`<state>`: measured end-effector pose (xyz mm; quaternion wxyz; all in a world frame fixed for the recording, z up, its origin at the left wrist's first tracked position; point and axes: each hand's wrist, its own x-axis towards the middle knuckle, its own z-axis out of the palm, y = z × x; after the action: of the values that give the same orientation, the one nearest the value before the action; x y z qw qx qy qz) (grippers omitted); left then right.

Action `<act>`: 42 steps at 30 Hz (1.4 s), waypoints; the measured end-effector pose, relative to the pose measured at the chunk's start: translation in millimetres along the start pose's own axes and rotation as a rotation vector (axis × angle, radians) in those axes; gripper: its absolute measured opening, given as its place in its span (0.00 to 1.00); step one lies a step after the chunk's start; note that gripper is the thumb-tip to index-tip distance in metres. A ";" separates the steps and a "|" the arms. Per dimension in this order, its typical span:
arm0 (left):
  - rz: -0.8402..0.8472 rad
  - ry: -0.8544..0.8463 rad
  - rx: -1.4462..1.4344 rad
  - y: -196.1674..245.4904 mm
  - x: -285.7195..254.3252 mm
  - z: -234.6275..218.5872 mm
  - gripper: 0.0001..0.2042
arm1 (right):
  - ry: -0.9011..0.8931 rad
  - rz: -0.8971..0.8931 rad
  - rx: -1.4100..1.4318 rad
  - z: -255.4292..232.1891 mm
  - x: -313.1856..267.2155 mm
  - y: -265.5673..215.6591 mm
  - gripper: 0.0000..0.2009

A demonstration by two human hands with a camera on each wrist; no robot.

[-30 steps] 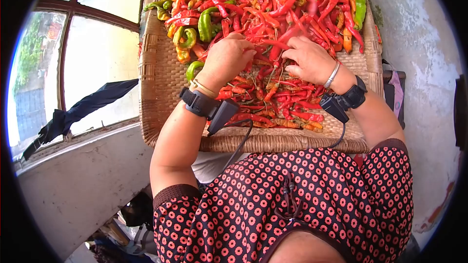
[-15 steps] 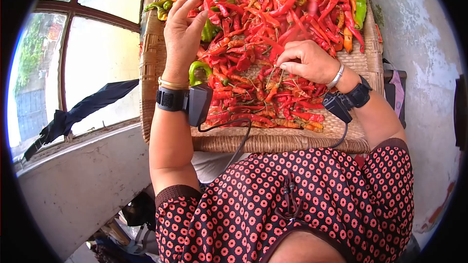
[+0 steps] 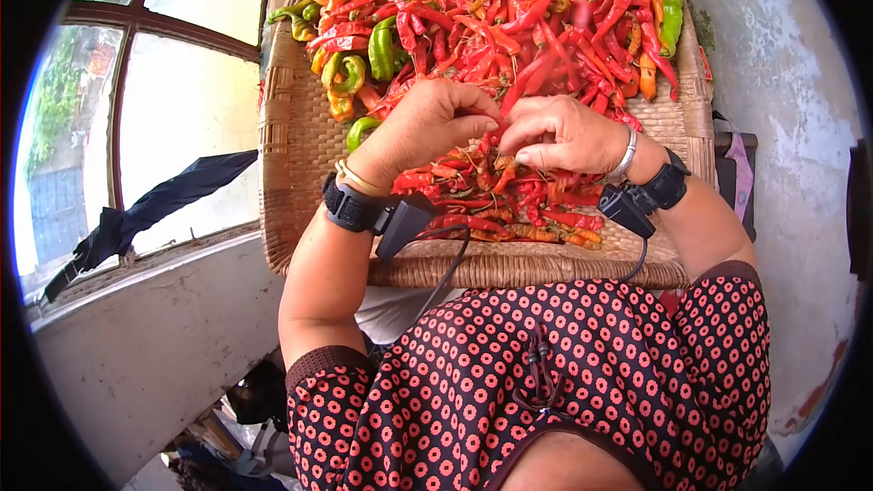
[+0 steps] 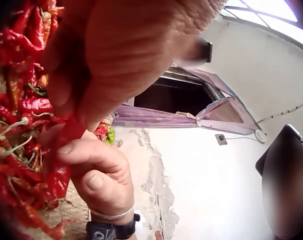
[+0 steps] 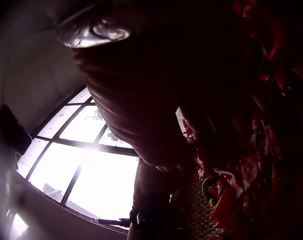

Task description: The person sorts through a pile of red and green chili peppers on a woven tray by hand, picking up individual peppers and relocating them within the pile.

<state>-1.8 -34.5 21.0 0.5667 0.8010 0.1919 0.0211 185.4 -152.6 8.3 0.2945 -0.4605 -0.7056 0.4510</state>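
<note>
In the head view my left hand [image 3: 435,123] and right hand [image 3: 568,135] meet over a wicker tray [image 3: 289,155] heaped with red chili peppers [image 3: 532,14]. The left wrist view shows one red chili pepper [image 4: 71,131] between them. My left thumb and fingers pinch its upper part, while the right thumb and forefinger grip it lower down. Shorter, wrinkled red peppers [image 3: 523,209] lie below the hands, near the tray's front rim. Shadow hides most of the fingers in the right wrist view.
Green peppers [image 3: 671,9] lie at the tray's right edge, and curled green ones [image 3: 382,47] at its left. A dark folded umbrella [image 3: 150,205] leans by the window [image 3: 186,127] on the left. A worn wall [image 3: 773,82] stands on the right.
My left hand left the right one, reached up-left over the peppers with fingers spread, and has come back beside it. The right hand stayed near the middle, shifting slightly down.
</note>
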 end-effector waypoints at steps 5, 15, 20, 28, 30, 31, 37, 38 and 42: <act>-0.145 0.299 -0.155 -8.7 -11.1 -35.0 0.05 | 0.535 0.021 -0.114 -10.2 1.4 8.5 0.09; 0.169 0.843 -0.497 -22.2 -6.3 -61.3 0.15 | 0.340 0.143 -0.713 -10.9 -2.3 34.2 0.10; 0.120 0.774 -0.072 -29.7 -1.9 -40.5 0.19 | 0.367 0.017 -0.602 -9.5 0.1 33.9 0.07; -0.075 -0.036 -0.203 2.1 0.1 18.5 0.12 | 0.362 0.188 0.183 -9.2 -0.5 -4.6 0.06; -0.067 -0.126 -0.058 -0.9 3.3 20.2 0.10 | 0.341 0.226 0.290 -8.0 -0.6 -10.4 0.07; -0.066 -0.128 -0.057 -3.2 4.4 16.8 0.10 | 0.317 0.265 0.396 -7.8 -0.8 -11.7 0.08; -0.091 0.410 -0.465 -4.6 2.2 -22.6 0.10 | 0.538 0.162 0.147 -14.3 2.9 18.1 0.10; -0.045 0.531 -0.533 -3.3 3.3 -25.3 0.11 | 0.525 0.111 -0.113 -17.0 2.9 28.7 0.12; -0.124 0.602 -0.450 -11.0 5.6 -20.7 0.16 | 0.496 0.054 -0.310 -7.7 7.9 38.1 0.18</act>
<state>-4.9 -11.0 17.3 0.6468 0.6015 0.3884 0.2627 203.2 -136.1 -23.0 0.3720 -0.6147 -0.6602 0.2190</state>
